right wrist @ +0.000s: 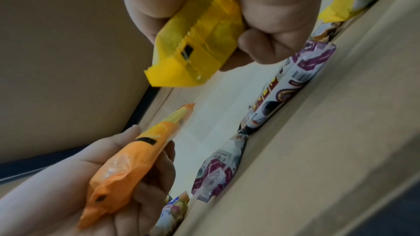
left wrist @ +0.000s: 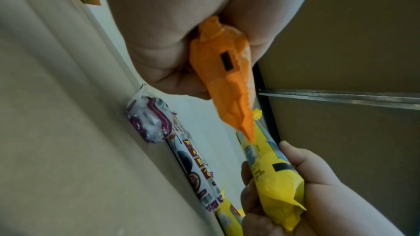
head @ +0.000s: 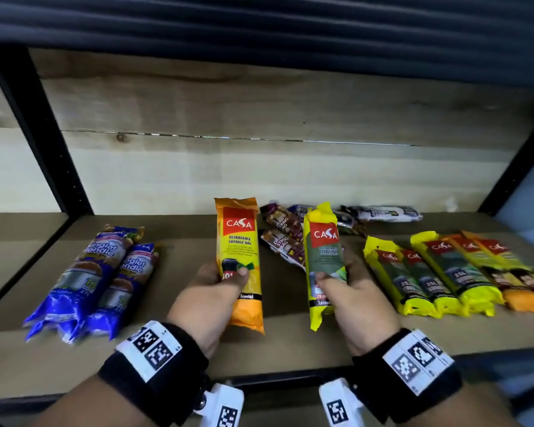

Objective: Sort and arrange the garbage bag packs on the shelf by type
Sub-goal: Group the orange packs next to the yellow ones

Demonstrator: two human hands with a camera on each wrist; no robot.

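Note:
My left hand grips an orange garbage bag pack upright above the shelf, thumb across its front. The same orange pack shows in the left wrist view, wedged in my palm. My right hand grips a yellow pack with a green label, held beside the orange one; the right wrist view shows the yellow pack's crimped end. Two blue packs lie at the left. Purple drawstring packs lie behind my hands. A row of yellow packs and orange packs lies at the right.
The wooden shelf board has bare room between the blue packs and my left hand. Black uprights frame the bay. A dark-and-white pack lies against the back panel. The shelf's front edge runs just above my wrists.

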